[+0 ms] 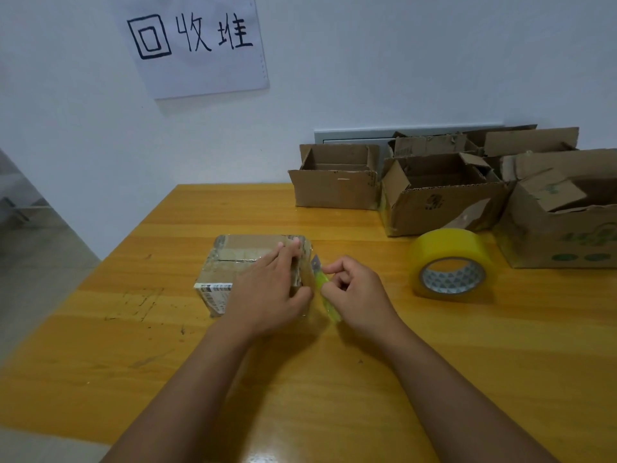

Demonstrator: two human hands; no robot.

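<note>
Left hand (267, 295) rests flat, fingers straight, on the taped cardboard box (233, 262); right hand (354, 292) grips a yellow-green utility knife (322, 285), blade beside the box's right edge

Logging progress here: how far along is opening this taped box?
Done: the top seam of the small taped box looks slit along a dark line. In hand: the left hand presses the box; the right hand holds the green knife, blade at the box's right edge. Left: flaps not yet opened.
</note>
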